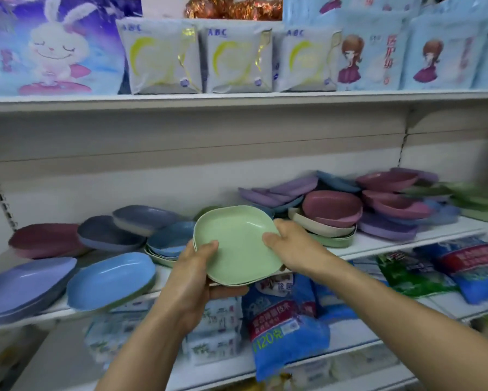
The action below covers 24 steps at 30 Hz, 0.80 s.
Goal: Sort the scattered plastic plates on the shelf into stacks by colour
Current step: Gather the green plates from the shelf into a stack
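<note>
Upper shelf [237,100]: ABC packs [163,59]; lower: bag [286,320] marked 120. Left hand [197,277], right hand [292,246] grip green plates [237,245].

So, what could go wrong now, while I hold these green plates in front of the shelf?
1. The green plates are held at their edges by the left hand and right hand, off the shelf; one might slip out.
2. The blue plate sits at the shelf's front edge; a nudge from an arm could tip it off.
</note>
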Motion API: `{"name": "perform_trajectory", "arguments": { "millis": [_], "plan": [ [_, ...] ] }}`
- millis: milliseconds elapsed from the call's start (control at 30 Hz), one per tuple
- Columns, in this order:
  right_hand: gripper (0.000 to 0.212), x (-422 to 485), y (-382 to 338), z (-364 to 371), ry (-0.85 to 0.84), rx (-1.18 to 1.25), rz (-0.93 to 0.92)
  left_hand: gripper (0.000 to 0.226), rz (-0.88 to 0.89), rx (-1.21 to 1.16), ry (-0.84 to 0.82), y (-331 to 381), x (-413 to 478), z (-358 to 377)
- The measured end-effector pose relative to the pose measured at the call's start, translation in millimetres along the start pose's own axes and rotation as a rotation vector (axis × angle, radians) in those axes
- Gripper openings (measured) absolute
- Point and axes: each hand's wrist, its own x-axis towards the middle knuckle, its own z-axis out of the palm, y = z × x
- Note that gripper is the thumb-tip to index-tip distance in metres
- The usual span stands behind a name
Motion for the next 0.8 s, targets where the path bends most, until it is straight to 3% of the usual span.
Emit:
{"name": "perform_trajectory", "arguments": {
  "millis": [267, 367, 800],
  "plan": [
    [0.026, -10.0, 65.9, -63.5, -0.113, 0.173, 0.100, 0.019, -0.039, -0.051, 0.056, -33.4, -5.1, 87.9],
    [0.019, -11.7, 76.0, -83.9, -0.120, 0.210, 0.117, 0.019, -0.052, -0.066, 0.058, -37.9, -1.6, 111.4],
    [0.036, -29.6, 128.4, -179.2, 0.174, 0.287, 0.240, 0.025, -0.036, -0.008, -0.195, -47.1, 36.4, 220.6]
  ]
}}
